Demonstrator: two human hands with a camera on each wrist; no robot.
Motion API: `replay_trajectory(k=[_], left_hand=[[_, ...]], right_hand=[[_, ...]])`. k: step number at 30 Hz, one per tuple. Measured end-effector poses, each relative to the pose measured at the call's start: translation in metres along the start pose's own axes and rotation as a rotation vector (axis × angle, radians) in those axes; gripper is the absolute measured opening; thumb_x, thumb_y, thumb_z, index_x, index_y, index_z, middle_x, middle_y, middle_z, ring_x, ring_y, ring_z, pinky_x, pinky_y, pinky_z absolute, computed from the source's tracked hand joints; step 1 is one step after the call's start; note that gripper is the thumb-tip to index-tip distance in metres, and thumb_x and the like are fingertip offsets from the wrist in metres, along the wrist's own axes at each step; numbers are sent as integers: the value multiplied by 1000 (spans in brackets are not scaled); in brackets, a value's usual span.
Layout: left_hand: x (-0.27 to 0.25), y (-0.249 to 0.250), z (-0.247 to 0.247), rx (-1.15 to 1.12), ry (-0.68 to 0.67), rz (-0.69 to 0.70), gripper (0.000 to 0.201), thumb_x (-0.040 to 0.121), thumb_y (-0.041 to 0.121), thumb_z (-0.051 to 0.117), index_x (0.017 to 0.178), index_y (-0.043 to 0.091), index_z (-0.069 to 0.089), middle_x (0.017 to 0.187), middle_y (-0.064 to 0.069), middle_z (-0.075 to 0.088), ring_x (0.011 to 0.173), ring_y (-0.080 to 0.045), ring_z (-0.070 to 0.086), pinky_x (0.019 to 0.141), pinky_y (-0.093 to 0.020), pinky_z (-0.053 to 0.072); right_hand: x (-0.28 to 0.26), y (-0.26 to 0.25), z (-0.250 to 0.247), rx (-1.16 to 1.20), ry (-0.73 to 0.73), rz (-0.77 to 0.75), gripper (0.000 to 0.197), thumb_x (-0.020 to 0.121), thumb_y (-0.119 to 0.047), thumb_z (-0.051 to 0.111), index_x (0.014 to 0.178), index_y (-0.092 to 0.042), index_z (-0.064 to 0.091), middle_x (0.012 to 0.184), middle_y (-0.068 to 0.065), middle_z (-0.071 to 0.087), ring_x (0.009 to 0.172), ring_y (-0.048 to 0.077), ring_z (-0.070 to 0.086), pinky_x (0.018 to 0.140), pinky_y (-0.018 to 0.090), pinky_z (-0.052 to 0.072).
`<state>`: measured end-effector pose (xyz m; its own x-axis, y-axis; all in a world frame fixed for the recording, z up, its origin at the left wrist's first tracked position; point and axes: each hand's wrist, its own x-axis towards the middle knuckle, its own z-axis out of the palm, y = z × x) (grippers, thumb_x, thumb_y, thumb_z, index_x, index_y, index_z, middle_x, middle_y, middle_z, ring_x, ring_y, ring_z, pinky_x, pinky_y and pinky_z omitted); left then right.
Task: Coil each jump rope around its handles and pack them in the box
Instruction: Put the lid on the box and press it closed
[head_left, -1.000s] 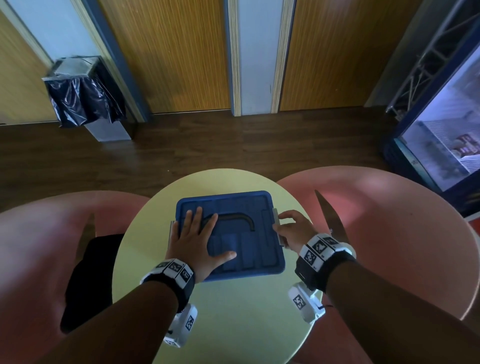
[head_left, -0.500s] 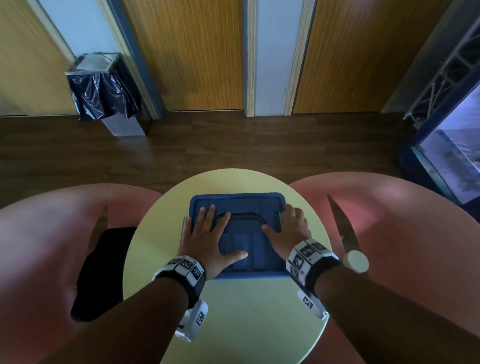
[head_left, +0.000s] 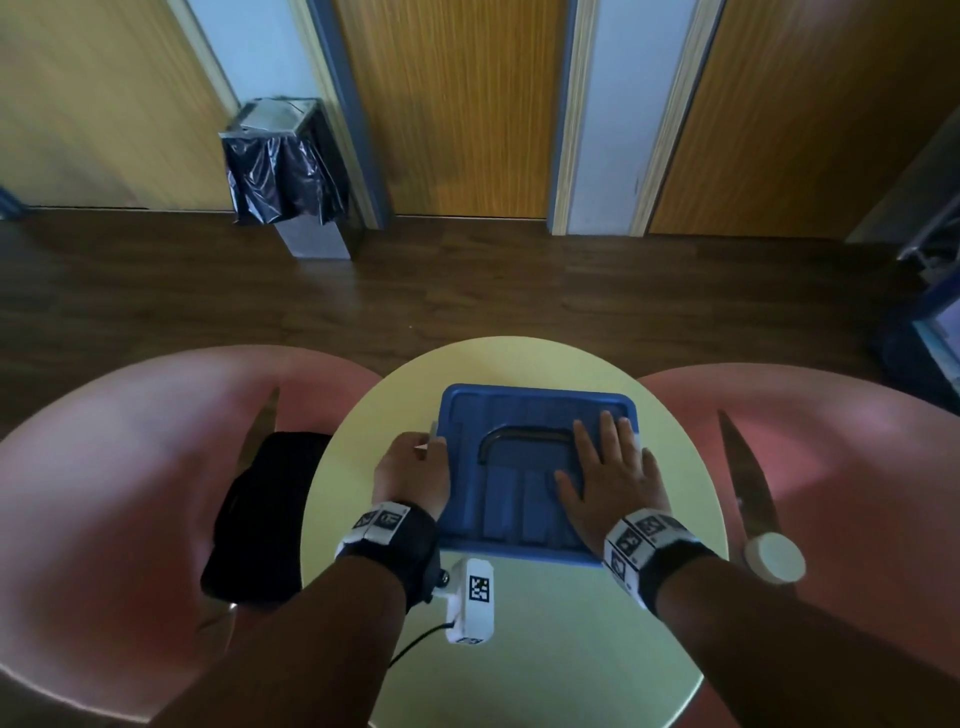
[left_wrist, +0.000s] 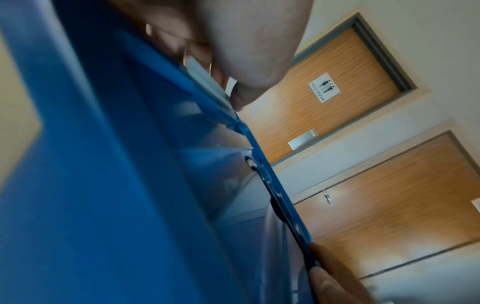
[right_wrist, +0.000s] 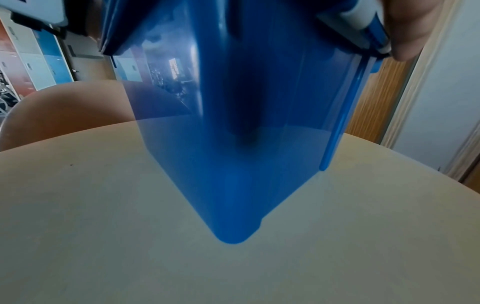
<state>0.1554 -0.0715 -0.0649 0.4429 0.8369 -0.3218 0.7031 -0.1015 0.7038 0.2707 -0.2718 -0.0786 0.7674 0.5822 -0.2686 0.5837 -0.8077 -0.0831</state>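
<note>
box (head_left: 524, 483) lidded on table (head_left: 519, 649) | left hand (head_left: 410, 475) fingers curled on side clip | right hand (head_left: 610, 478) fingers flat, spread atop lid

A small white square sign (left_wrist: 324, 87) on the orange-brown wooden door (left_wrist: 345, 82) in the left wrist view bears 2 black standing-figure pictograms, with a line of print beside them too small to read. The white tags on the black wristbands (head_left: 641, 538) and the white wrist camera housing (head_left: 475, 597) carry black-and-white square code patterns, not words. No other text, brand or number is legible.
</note>
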Motion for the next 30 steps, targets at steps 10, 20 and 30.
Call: replay_trajectory(k=[10,20,30], left_hand=[[18,-19,-6,-207,-292,-48,35,91,50,58,83,17,66,78,-7,68,79,-33,64,76,-45,54],[11,-8,1,115,-239,84,34,98,45,52,95,12,51,80,-5,57,73,-24,56,61,-32,40],[-55,-52,-37,663,-171,941,34,86,50,51,105,26,63,109,8,55,100,-16,56,81,-35,52]], right_hand=[[1,1,-1,19,-19,2,73,96,-62,15,156,-29,-12,164,4,-19,152,25,-13,123,45,9],[2,4,-4,46,-30,-8,75,96,-64,19,156,-31,-9,165,2,-17,152,23,-12,123,44,11],[-79,40,4,290,1,-111,71,95,-57,39,154,-24,17,165,2,-5,153,23,0,122,44,18]])
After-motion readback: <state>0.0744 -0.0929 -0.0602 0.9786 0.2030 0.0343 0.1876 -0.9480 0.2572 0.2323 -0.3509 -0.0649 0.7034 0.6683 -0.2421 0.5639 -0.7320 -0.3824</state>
